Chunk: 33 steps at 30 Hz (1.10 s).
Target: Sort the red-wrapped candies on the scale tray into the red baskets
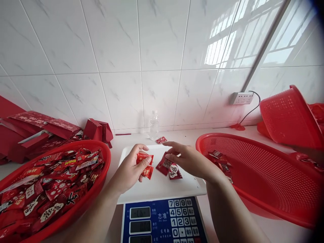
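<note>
My left hand (135,165) is closed around two small bright red snack packets (146,172), pinched under the thumb above the white scale tray (131,189). My right hand (184,158) hovers over the same tray, thumb and forefinger apart. Just below its thumb tip is a slightly blurred dark red packet (163,166), tilted; whether it touches the thumb I cannot tell. Another dark red packet with a white label (175,171) lies on the tray beside it. The blue scale panel (162,221), with displays and number keys, sits in front.
At left a red basket (107,158) is heaped with packets, with dark red boxes (97,131) behind. On the right, a red mesh basket (253,152) has several packets in it. A clear bottle (154,125) and a loose packet (161,139) are by the wall. Another basket (288,116) leans far right.
</note>
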{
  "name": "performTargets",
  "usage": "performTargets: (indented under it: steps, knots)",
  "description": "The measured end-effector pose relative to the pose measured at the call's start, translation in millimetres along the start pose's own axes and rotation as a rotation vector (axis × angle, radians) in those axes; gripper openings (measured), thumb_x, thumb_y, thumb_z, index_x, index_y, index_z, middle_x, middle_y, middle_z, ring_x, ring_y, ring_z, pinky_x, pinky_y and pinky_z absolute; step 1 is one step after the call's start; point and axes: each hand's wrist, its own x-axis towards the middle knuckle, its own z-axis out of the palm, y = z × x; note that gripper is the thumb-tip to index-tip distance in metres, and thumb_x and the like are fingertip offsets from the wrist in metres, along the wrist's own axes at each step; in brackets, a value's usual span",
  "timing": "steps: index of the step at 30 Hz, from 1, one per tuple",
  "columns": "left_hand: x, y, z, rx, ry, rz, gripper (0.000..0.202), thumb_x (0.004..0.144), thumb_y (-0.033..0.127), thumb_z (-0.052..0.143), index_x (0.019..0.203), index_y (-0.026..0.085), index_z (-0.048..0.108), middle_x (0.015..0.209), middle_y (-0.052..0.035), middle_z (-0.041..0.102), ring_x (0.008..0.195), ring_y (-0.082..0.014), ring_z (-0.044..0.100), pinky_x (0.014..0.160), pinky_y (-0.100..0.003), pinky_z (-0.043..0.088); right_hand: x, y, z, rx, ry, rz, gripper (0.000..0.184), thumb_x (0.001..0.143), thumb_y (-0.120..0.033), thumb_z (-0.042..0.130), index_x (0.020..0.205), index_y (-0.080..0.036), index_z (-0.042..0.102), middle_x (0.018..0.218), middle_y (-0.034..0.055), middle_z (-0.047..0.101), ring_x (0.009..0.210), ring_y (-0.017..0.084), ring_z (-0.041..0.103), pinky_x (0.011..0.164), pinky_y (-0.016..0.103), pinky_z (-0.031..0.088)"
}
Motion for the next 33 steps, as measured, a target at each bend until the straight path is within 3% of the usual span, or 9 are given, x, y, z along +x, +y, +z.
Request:
performTargets:
  steps: [3,6,10,16,19,22,25,28,33]
  knots:
    - [-2.0,0.0,-0.5,0.002,-0.028,-0.011,0.021,0.091,0.026,0.052,0.111,0.027,0.043,0.090,0.0023,0.060,0.055,-0.0078,0.049,0.050,-0.021,0.043,-0.9,-4.1,2.7,-0.027,0.051,0.019,0.037,0.092,-0.030,0.055,0.127,-0.023,0.061,0.104,0.0096,0.072,0.087,0.022,0.068,0.077,0.039,0.053]
    - [-3.4,0.1,2.7,-0.009,-0.093,-0.008,0.029,0.089,0.019,0.052,0.115,0.027,0.042,0.094,0.0009,0.062,0.058,-0.0081,0.048,0.052,-0.021,0.040,-5.9,-12.3,5.9,0.062,-0.036,-0.014,0.034,0.094,-0.036,0.053,0.125,-0.025,0.062,0.101,0.0060,0.072,0.076,0.017,0.067,0.063,0.032,0.055]
    - [-3.3,-0.1,10.7,-0.016,-0.099,0.010,0.029,0.092,0.025,0.054,0.117,0.028,0.040,0.087,0.0015,0.066,0.061,-0.0100,0.052,0.054,-0.022,0.040,-10.0,-19.9,13.6,0.142,-0.131,-0.060,0.035,0.093,-0.035,0.055,0.125,-0.022,0.062,0.090,0.0038,0.070,0.058,0.011,0.060,0.051,0.025,0.049]
    - [-4.8,3.0,15.6,0.078,-0.049,0.010,0.036,0.090,0.028,0.059,0.121,0.026,0.042,0.076,0.0032,0.065,0.068,-0.0144,0.059,0.063,-0.028,0.048,-5.3,-21.6,23.8,0.043,-0.091,-0.070,0.019,0.092,-0.019,0.052,0.093,-0.019,0.070,0.072,-0.0007,0.066,0.052,0.009,0.054,0.053,0.023,0.044]
    - [-4.7,2.9,13.4,0.152,-0.018,0.048,0.042,0.090,0.030,0.060,0.128,0.027,0.043,0.081,0.0017,0.067,0.069,-0.0156,0.062,0.063,-0.029,0.050,-5.1,-20.9,19.8,0.008,-0.061,-0.075,0.020,0.091,-0.021,0.050,0.085,-0.020,0.069,0.069,-0.0010,0.066,0.053,0.011,0.056,0.052,0.024,0.042]
    - [-3.1,-0.7,10.6,0.294,0.027,0.107,0.042,0.091,0.028,0.058,0.131,0.026,0.046,0.100,-0.0039,0.068,0.064,-0.0140,0.062,0.062,-0.030,0.053,-6.4,-13.8,11.4,-0.044,-0.013,-0.095,0.021,0.089,-0.025,0.049,0.082,-0.020,0.068,0.074,0.0027,0.070,0.064,0.016,0.063,0.056,0.027,0.045]
    - [-1.8,-3.3,5.3,0.574,-0.005,0.189,0.043,0.092,0.024,0.059,0.133,0.019,0.048,0.126,-0.0135,0.062,0.096,-0.0232,0.067,0.084,-0.039,0.055,-3.8,1.3,5.7,-0.214,0.048,-0.105,0.026,0.087,-0.034,0.048,0.091,-0.022,0.071,0.086,0.0062,0.075,0.071,0.022,0.068,0.063,0.033,0.050]
    - [-4.1,1.1,-5.7,0.849,-0.117,0.189,0.044,0.095,0.029,0.056,0.136,0.014,0.048,0.140,-0.0177,0.054,0.129,-0.0315,0.050,0.103,-0.045,0.046,1.4,14.1,4.7,-0.319,0.089,-0.063,0.037,0.085,-0.046,0.048,0.103,-0.024,0.071,0.095,0.0084,0.077,0.074,0.026,0.071,0.064,0.038,0.053]
    - [-22.9,16.7,-42.1,1.059,-0.120,-0.040,0.031,0.099,0.025,0.044,0.128,0.018,0.054,0.134,-0.0120,0.059,0.122,-0.0274,0.056,0.100,-0.040,0.045,1.2,22.0,2.1,-0.326,0.062,-0.043,0.044,0.082,-0.057,0.045,0.108,-0.030,0.068,0.089,0.0040,0.078,0.068,0.025,0.073,0.059,0.038,0.056]
